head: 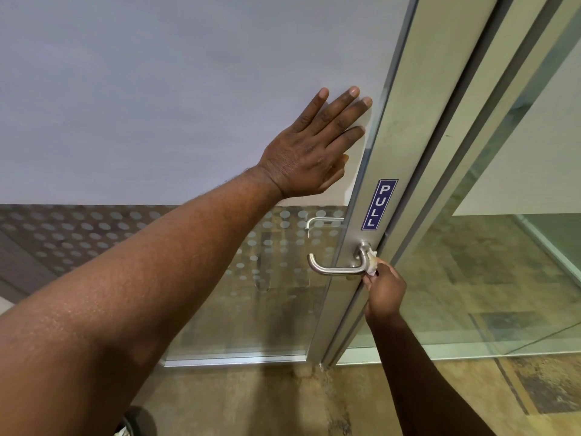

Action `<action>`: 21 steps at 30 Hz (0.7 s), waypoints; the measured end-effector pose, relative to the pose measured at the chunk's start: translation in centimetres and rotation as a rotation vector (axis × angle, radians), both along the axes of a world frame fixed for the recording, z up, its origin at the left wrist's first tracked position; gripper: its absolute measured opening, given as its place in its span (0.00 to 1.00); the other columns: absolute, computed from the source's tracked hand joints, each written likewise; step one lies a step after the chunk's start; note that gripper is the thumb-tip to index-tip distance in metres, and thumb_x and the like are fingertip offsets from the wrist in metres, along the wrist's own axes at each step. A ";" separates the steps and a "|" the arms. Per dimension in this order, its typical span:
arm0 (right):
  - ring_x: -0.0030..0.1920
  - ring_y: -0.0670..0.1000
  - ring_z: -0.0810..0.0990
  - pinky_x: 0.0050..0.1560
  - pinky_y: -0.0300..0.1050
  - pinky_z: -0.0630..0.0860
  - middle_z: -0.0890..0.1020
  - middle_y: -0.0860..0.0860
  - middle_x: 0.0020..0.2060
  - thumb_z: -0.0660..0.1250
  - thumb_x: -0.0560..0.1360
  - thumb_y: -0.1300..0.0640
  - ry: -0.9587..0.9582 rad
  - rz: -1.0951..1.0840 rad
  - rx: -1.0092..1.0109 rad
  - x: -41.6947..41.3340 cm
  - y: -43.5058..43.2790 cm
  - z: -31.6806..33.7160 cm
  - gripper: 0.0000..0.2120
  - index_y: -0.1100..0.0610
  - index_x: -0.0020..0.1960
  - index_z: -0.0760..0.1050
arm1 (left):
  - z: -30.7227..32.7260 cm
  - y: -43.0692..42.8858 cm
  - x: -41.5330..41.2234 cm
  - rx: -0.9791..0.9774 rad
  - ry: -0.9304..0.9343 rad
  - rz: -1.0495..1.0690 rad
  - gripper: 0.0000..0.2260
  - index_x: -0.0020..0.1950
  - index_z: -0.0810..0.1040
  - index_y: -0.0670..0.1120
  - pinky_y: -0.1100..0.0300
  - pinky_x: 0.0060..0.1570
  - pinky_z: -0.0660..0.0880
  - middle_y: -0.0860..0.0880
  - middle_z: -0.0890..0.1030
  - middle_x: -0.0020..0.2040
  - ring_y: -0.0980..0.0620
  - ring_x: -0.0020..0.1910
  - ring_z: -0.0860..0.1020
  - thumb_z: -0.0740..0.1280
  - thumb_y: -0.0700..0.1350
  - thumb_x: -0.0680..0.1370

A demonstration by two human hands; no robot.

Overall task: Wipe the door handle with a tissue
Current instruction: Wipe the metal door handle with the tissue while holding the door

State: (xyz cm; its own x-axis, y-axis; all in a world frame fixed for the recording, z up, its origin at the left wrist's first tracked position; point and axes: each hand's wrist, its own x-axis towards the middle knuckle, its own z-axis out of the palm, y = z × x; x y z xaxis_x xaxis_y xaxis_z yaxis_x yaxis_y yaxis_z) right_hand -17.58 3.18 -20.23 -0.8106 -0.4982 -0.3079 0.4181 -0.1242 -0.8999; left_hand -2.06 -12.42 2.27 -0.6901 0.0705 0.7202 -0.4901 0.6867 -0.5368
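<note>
At the door's metal edge frame (371, 171), below a blue PULL sign (379, 204), the right hand (386, 291) is pinching a crumpled tissue (372, 262) against the lever handle (338, 268). The left hand (309, 152) is pressing flat, fingers spread, on the frosted glass (157, 89).

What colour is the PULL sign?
Dark blue with white letters: the PULL sign, head view.

A flat left hand (309, 152) spreads on the frosted white glass door panel (157, 89), its forearm crossing the near left. A right hand (385, 289) with a crumpled white tissue (372, 262) crowds the brushed-steel lever handle (338, 265) at its right bend; the lever's left end stands clear.
</note>
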 end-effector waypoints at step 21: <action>0.48 0.51 0.87 0.46 0.39 0.82 0.88 0.55 0.48 0.72 0.75 0.67 0.320 0.198 0.020 -0.7 3.5 -1.4 0.13 0.59 0.59 0.84 | 0.0 0.1 0.0 -0.001 -0.013 0.008 0.17 0.67 0.77 0.42 0.42 0.80 0.48 0.38 0.65 0.80 0.37 0.80 0.62 0.61 0.47 0.81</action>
